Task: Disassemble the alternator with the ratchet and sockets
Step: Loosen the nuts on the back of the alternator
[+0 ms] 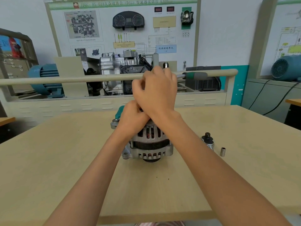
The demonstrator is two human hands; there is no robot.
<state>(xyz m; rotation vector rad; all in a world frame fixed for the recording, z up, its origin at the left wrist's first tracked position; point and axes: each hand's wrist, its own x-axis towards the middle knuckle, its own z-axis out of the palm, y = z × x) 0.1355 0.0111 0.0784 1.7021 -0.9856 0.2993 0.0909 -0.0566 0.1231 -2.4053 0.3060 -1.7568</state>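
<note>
Right hand (155,90) grips ratchet (194,75) above alternator (149,144).

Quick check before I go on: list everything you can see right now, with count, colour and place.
alternator: 1, silver-grey, table centre.
ratchet: 1, green-grey handle, sticking out right of the raised hand.
second ratchet head: 1, black and chrome, on table right of alternator.
socket: 1, silver, upright beside it.
table: 1, light wood.
training bench: 1, beige, behind table.
left hand: on alternator's top.
right hand: gripping the ratchet.
</note>
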